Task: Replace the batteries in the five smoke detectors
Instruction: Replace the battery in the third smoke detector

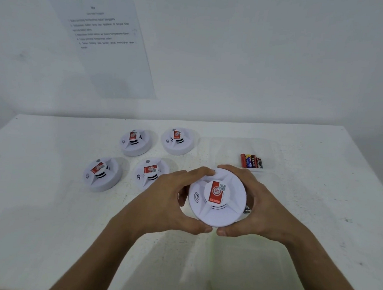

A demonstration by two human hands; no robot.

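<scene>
I hold a round white smoke detector (217, 197) with a red label above the table, face up. My left hand (168, 202) grips its left rim and my right hand (263, 206) grips its right rim, thumbs meeting at the near edge. Several more detectors lie on the table to the left: one at the far left (102, 175), one partly behind my left hand (150, 172), and two at the back (136, 141) (177, 140). A row of small batteries (251, 161), red, blue and dark, lies in a clear tray (242, 146) at the right.
The white table (45, 214) meets a white wall at the back. A printed instruction sheet (105, 39) hangs on the wall at the upper left. A clear plastic container (251, 273) sits near the front edge, between my forearms.
</scene>
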